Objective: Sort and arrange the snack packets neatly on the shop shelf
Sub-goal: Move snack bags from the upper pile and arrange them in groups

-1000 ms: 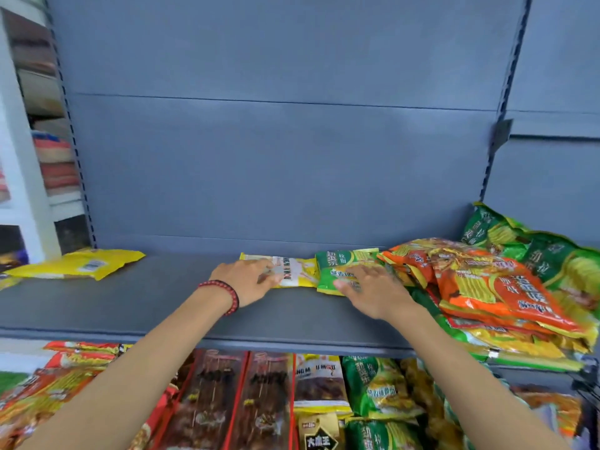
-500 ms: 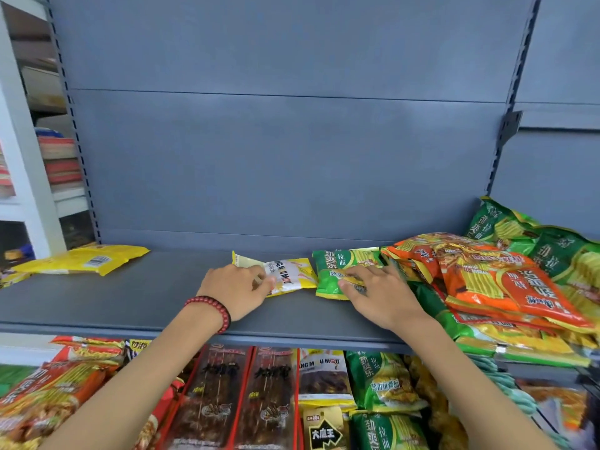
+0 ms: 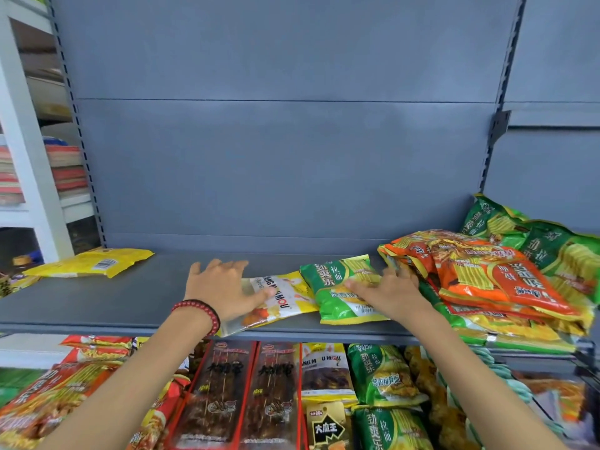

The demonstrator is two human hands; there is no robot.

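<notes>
On the grey shelf (image 3: 97,303) a yellow-and-white snack packet (image 3: 285,302) lies at the front edge, its corner hanging over the lip. My left hand (image 3: 220,287), with a red bead bracelet on the wrist, rests flat on its left end, fingers spread and thumb on the packet. Right beside it lies a green noodle-snack packet (image 3: 337,287). My right hand (image 3: 388,292) lies palm-down on that packet's right side, fingers stretched out. A heap of orange packets (image 3: 487,277) on green packets (image 3: 552,248) fills the shelf's right end.
A lone yellow packet (image 3: 94,263) lies at the shelf's far left. The lower shelf holds rows of dark red skewer packets (image 3: 246,394), green packets (image 3: 380,378) and orange packets (image 3: 42,394). The grey back panel (image 3: 276,164) rises behind. A white rack (image 3: 29,177) stands at left.
Both packets have slid toward the shelf's front edge under my hands. The yellow-and-white packet turned and now overhangs the lip. My left hand's fingers have spread from a curled grasp.
</notes>
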